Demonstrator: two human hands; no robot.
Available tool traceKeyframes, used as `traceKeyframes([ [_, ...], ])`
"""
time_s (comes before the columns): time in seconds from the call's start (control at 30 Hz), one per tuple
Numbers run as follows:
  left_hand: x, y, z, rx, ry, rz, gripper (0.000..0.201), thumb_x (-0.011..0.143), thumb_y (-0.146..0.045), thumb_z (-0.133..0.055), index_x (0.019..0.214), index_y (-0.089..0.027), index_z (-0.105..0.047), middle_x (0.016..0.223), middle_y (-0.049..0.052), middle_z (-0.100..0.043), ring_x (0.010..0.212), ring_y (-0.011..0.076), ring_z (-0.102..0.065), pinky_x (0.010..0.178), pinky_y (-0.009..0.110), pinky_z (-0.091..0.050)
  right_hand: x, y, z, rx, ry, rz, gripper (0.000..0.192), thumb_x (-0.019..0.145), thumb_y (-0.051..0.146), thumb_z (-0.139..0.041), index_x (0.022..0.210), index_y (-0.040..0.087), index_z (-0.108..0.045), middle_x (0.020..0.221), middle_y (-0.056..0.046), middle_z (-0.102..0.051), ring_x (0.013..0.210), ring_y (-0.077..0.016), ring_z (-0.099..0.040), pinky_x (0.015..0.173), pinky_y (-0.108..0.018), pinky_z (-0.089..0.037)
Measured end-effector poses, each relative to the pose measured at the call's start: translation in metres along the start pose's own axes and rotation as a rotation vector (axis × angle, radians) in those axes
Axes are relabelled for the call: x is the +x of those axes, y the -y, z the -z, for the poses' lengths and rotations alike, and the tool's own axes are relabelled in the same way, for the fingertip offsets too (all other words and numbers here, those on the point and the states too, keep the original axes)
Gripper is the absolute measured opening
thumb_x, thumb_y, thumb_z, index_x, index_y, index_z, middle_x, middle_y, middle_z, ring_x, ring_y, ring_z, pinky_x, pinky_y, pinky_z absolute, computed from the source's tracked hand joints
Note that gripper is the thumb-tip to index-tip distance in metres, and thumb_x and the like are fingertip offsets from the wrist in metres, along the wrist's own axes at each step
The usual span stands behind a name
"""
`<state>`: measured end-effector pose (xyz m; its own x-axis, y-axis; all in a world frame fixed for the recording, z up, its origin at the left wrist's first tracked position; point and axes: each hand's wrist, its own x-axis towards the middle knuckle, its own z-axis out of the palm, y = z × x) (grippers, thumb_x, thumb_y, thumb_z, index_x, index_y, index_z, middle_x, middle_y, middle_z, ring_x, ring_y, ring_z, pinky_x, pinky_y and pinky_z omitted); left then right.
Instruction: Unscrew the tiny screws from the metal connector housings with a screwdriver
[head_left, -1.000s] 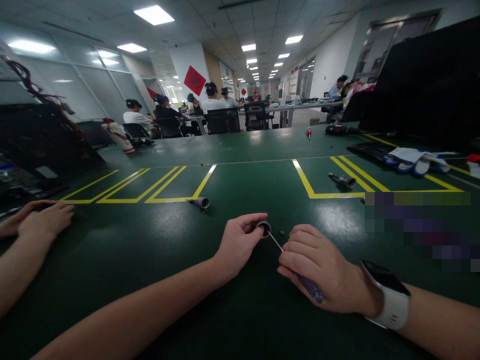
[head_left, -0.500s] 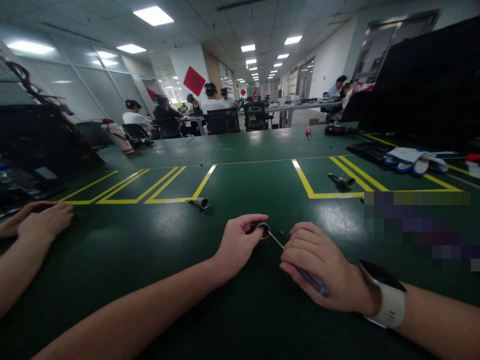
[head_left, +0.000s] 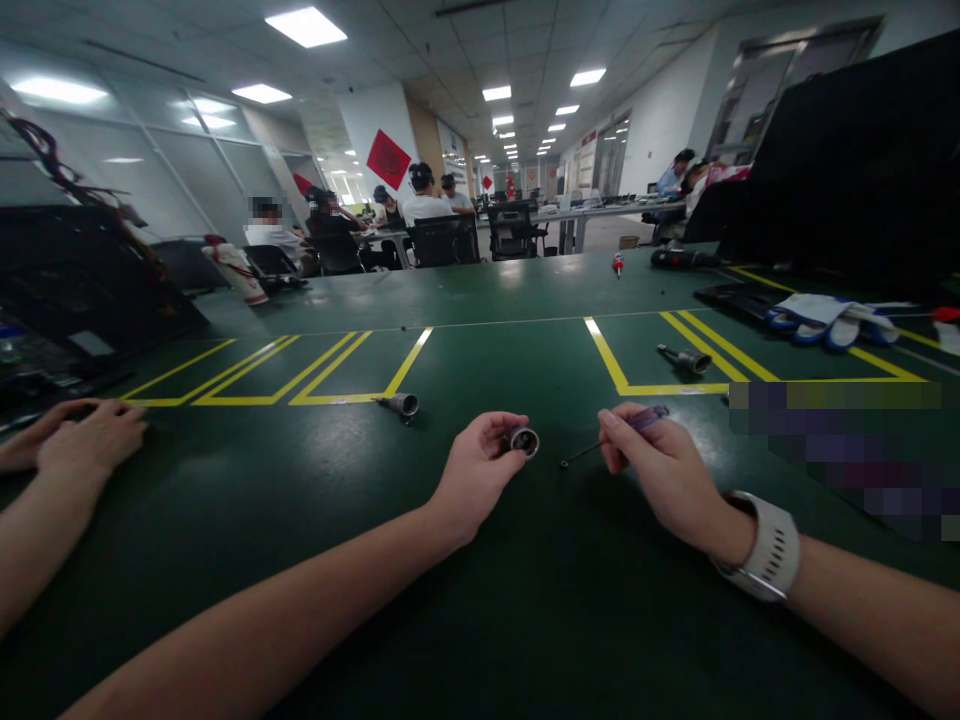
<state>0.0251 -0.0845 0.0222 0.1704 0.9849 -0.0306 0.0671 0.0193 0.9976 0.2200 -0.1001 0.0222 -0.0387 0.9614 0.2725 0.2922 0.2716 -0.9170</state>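
Note:
My left hand (head_left: 474,470) grips a small round metal fitting (head_left: 521,439) just above the green table (head_left: 315,520), its open end turned toward the right. My right hand (head_left: 660,465) holds a thin screwdriver (head_left: 611,437) with a purple handle. Its tip points down-left and touches the table beside a tiny dark screw (head_left: 563,464). The screwdriver tip is apart from the fitting. A white smartwatch (head_left: 766,548) sits on my right wrist.
A similar metal fitting (head_left: 402,405) lies by the yellow lines, another fitting (head_left: 684,359) at the right. Work gloves (head_left: 832,320) and a red-handled tool (head_left: 618,264) lie farther back. Another person's hands (head_left: 71,440) rest at the left edge. Seated people (head_left: 420,205) are behind.
My right hand has lifted and swung right, pulling the screwdriver tip out of the fitting and down to the table by the screw. My left hand raised the fitting slightly.

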Motion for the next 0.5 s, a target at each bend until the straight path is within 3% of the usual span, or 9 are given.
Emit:
traceKeyframes([
  [0.17, -0.001, -0.002, -0.002, 0.019, 0.003, 0.001, 0.034, 0.071, -0.006, -0.065, 0.103, -0.015, -0.058, 0.106, 0.006, -0.066, 0.097, 0.0156, -0.062, 0.091, 0.031, -0.048, -0.001, 0.001, -0.001, -0.084, 0.071, 0.017, 0.033, 0.089, 0.042, -0.043, 0.068, 0.019, -0.052, 0.056, 0.003, -0.052, 0.055, -0.0130, -0.051, 0.056, -0.027, -0.040],
  [0.37, 0.000, 0.000, -0.002, -0.022, 0.034, -0.005, 0.037, 0.072, -0.013, -0.065, 0.109, -0.016, -0.061, 0.102, 0.005, -0.068, 0.095, 0.0169, -0.063, 0.091, 0.032, -0.048, -0.004, 0.010, -0.001, -0.241, 0.068, 0.137, 0.036, 0.089, 0.037, -0.043, 0.058, 0.020, -0.047, 0.051, 0.003, -0.047, 0.048, -0.0116, -0.047, 0.049, -0.026, -0.036],
  [0.5, 0.000, 0.001, 0.000, -0.040, 0.037, -0.002, 0.038, 0.074, -0.016, -0.064, 0.111, -0.017, -0.061, 0.105, 0.005, -0.068, 0.097, 0.0174, -0.062, 0.092, 0.033, -0.048, -0.009, 0.008, -0.002, -0.243, 0.064, 0.203, 0.033, 0.090, 0.034, -0.043, 0.061, 0.019, -0.050, 0.055, 0.002, -0.050, 0.051, -0.0120, -0.049, 0.050, -0.026, -0.037],
])
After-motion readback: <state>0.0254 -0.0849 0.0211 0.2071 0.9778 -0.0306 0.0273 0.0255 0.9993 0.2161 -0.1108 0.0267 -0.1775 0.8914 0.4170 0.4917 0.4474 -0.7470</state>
